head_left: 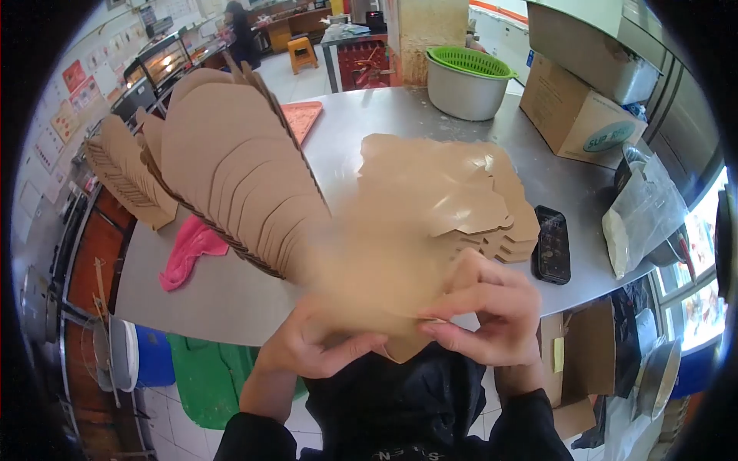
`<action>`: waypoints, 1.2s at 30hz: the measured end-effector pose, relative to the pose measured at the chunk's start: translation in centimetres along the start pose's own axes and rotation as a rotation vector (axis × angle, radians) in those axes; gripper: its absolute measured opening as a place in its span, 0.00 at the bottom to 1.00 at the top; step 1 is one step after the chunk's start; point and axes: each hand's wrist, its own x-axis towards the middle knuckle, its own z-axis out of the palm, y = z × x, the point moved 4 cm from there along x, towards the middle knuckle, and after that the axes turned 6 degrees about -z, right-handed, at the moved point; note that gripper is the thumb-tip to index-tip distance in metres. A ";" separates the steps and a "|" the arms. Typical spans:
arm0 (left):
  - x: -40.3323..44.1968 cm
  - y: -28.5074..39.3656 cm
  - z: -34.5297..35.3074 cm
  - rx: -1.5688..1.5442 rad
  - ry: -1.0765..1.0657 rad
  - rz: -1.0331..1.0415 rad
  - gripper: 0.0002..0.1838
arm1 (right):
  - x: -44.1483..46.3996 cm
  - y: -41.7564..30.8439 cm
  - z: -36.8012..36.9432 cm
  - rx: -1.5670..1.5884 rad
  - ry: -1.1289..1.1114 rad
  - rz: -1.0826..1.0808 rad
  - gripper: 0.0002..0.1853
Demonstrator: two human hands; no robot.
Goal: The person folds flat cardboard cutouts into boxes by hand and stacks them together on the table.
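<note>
Close to my body, both hands hold a brown cardboard blank [380, 269], much of it smeared by motion. My left hand [319, 342] grips its near left edge, thumb on the near side. On the right, my right hand [492, 307] pinches an edge or flap between thumb and fingers. Just beyond lies a stack of flat cardboard blanks [430, 180] with wavy cut edges. To the left leans a long nested row of folded cardboard containers [246, 161], its near end beside the held blank. Another smaller nested row [127, 169] stands further left.
On the steel table [223, 307] are a pink cloth [188, 250], a black phone [552, 244], a red tray [304, 119], a pot [465, 91] with a green colander [469, 61], a carton [573, 107] and a plastic bag [649, 207]. A person [243, 34] stands far back.
</note>
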 end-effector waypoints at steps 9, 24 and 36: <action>0.7 2.1 0.6 -0.226 0.256 -0.320 0.13 | 0.6 -2.9 0.7 -0.460 -0.095 -0.616 0.13; -0.2 1.3 1.1 -0.182 0.416 -0.225 0.22 | -2.7 -1.1 2.0 -0.415 -0.157 -0.587 0.16; 0.5 5.3 4.2 0.665 0.277 0.498 0.38 | -5.3 5.6 0.5 -0.327 0.354 -0.030 0.71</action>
